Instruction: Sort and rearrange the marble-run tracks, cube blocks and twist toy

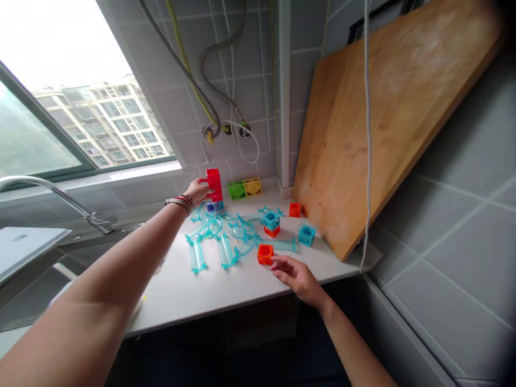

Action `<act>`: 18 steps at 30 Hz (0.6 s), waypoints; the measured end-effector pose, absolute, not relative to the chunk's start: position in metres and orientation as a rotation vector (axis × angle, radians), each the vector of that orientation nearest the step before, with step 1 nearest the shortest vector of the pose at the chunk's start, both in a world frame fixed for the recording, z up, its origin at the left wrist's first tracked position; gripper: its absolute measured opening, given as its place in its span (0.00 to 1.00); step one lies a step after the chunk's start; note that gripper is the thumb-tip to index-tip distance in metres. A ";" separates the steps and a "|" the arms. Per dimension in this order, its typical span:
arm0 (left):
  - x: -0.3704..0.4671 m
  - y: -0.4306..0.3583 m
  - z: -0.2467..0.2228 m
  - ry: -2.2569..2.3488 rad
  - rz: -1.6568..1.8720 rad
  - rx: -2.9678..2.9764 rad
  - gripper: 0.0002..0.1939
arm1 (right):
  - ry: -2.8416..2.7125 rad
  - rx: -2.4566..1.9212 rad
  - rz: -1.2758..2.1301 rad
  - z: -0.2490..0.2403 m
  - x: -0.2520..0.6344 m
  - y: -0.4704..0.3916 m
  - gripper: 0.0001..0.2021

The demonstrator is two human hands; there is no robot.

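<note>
At the back of the counter, my left hand is closed on a tall red block piece, held upright. Right below it sit a purple-blue block and a teal one; whether the red piece rests on them I cannot tell. Close to the front edge, my right hand is open with fingers loosely bent, its fingertips beside an orange cube block. Between the hands lie several clear teal track pieces, some straight and some curved. A blue cube stands on an orange-red cube.
Green and yellow panel blocks lean at the back wall. Another orange cube and a teal cube sit at right, near a leaning wooden board. A sink faucet is at left; hoses hang above.
</note>
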State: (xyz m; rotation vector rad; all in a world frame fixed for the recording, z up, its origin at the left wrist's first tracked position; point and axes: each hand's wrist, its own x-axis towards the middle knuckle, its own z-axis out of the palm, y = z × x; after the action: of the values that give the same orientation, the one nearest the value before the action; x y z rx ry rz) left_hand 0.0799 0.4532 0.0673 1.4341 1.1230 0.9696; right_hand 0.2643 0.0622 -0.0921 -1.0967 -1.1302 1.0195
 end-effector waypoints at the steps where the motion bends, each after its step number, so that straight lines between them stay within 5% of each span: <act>1: 0.083 0.464 0.063 1.144 0.981 1.434 0.32 | -1.130 -1.097 1.028 -0.092 0.264 0.061 0.21; 18: 0.100 0.575 -0.002 1.201 0.869 1.366 0.33 | -1.200 -1.228 0.951 -0.084 0.263 0.047 0.20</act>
State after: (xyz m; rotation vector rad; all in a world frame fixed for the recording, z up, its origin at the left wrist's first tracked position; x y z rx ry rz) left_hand 0.1000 0.5755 -0.0025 1.3660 1.2005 0.8695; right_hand 0.2632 0.0467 -0.0838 -1.2281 -1.1997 0.9506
